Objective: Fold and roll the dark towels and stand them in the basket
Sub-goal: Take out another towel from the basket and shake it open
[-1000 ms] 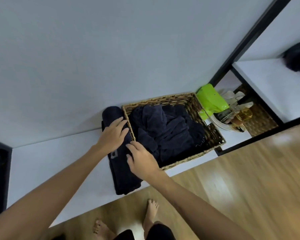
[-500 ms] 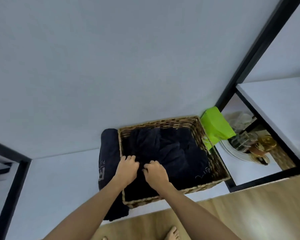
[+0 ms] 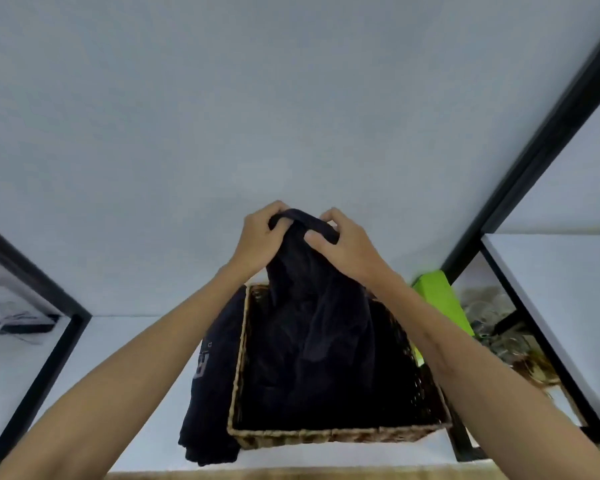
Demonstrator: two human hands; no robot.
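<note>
A dark towel (image 3: pixel 305 299), gripped at its top edge by the left hand (image 3: pixel 257 242) and right hand (image 3: pixel 347 247), has been lifted from the wicker basket (image 3: pixel 326 436); folding can begin.

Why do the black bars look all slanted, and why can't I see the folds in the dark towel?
Head view: the wide-angle lens tilts the black frame bars toward the edges. Head view: the dark towel, lifted by the left hand and right hand over the basket, is nearly black, so its folds vanish; the picture is also slightly soft.
</note>
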